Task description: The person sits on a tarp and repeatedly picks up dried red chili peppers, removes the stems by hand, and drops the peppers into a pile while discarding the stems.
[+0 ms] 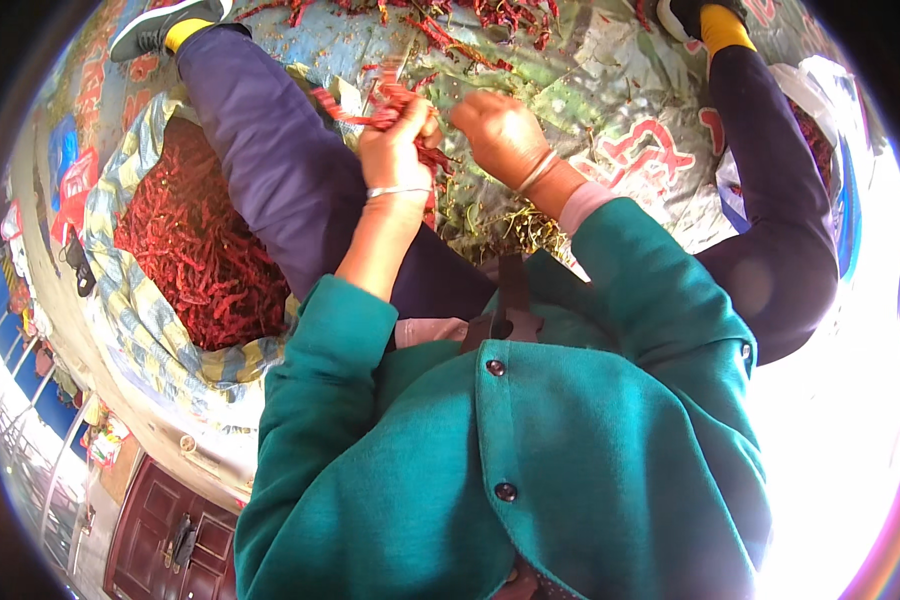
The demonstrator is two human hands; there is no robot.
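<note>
My left hand [395,150] is closed around a small bunch of dried red chilies [388,108], some jutting out past the thumb and others hanging below the fist. Just to its right is my right hand [502,138], its fingers pinched together and pointing toward the bunch. Whatever those fingertips hold is too small to make out. The two hands are close but apart. Beneath them, between my legs, lies a heap of yellowish-green stems [520,230] on the printed sheet [610,100]. More dried red chilies [460,42] are scattered at the far edge.
Left of my left leg stands a checked cloth sack [120,270] full of red chilies [205,245]. A white plastic bag [815,85] with dark red contents sits beyond my right leg. Red and blue bags [75,185] lie far left; a brown door [155,530] shows lower left.
</note>
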